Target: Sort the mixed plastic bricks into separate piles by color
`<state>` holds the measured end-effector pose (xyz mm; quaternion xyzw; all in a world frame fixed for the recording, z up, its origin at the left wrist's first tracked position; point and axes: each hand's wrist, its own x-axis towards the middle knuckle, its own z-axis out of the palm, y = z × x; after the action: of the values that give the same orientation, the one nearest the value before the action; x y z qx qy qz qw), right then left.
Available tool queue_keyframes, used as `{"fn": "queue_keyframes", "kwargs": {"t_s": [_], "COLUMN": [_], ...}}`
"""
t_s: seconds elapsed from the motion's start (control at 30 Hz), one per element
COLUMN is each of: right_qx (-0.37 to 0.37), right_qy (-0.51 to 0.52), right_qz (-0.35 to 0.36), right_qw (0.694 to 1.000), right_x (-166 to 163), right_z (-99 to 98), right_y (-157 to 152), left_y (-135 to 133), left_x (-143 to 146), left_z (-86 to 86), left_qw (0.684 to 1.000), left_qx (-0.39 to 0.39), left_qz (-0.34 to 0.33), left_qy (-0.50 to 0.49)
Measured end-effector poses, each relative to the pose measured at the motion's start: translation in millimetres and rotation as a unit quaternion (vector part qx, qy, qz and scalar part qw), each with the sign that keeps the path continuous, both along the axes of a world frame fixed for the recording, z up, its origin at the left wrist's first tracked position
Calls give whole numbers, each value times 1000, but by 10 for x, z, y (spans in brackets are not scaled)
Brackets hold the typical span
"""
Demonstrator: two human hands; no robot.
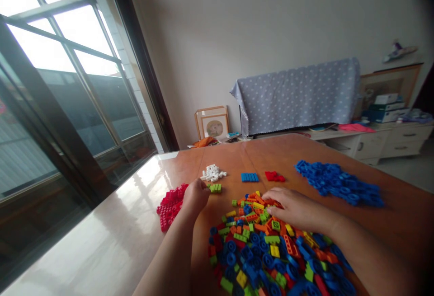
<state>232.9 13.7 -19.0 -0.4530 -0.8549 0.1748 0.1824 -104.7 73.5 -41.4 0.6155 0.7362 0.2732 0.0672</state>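
Note:
My left hand (197, 197) is closed, its fingertips pinched at the near left end of a short row of lime green toy bricks (215, 188). A green brick seems to be between those fingers, though they partly hide it. Over the far edge of a big mixed pile of toy bricks (274, 251) reaches my right hand (288, 203). Its thumb and fingers are apart and touch the orange and green pieces there; no held brick shows. Blue, yellow, orange, red and green pieces make up the pile.
Sorted groups lie on the glossy wooden table (135, 237): pinkish red bricks (171, 206), white bricks (213, 172), a blue row (250, 177), red bricks (274, 176) and a blue heap (339, 183). Beyond stands a low white cabinet (369, 146).

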Motion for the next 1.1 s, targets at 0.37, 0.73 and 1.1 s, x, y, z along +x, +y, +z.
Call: {"fn": "queue_keyframes", "kwargs": {"t_s": [0.37, 0.73, 1.1], "right_qx": [1, 5, 2], "right_qy": [1, 2, 6], "right_qz": [-2, 4, 2], "right_qw": [1000, 1000, 1000], "right_x": [-10, -5, -11], "right_z": [-1, 6, 25], "right_y": [5, 5, -2], "left_y": [96, 98, 78], "left_x": [52, 61, 100], "left_z": [-112, -96, -118], "left_qw": [1000, 998, 997], "left_qx": [-3, -12, -15], "left_qz": [13, 5, -18], "left_qy": [-22, -55, -70]}}
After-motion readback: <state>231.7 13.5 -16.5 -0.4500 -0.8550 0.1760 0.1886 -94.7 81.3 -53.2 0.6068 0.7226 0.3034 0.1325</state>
